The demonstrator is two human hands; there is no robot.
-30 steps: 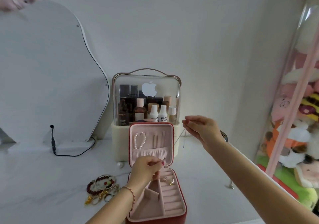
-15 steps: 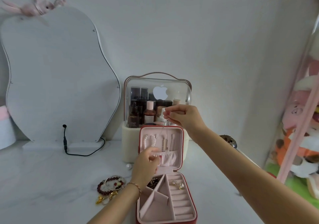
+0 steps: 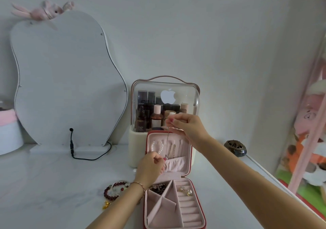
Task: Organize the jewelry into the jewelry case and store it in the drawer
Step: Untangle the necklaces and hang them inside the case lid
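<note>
Necklace (image 3: pixel 168 144) is held stretched before the open lid of the jewelry case (image 3: pixel 188 151), its long axis nearly vertical: the top is pinched by the right hand (image 3: pixel 187 125), the pendant end below by the left hand (image 3: pixel 151 163). If either pinch is loosened, the thin chain could slip and tangle on the hooks.

Red jewelry case (image 3: pixel 187 160) with pink lining, open, lid upright just behind the left hand (image 3: pixel 151 165). Thin chain necklace (image 3: pixel 167 142) strung taut from the pinch of the right hand (image 3: pixel 187 126) down to the left fingertips, in front of the lid. Pearl bracelet (image 3: pixel 157 146) hung inside the lid, just above the left hand. Gold earrings (image 3: pixel 186 190) in the ring rolls, below and right of it. Beaded bracelets (image 3: pixel 114 190) on the tabletop, left of the left wrist.
</note>
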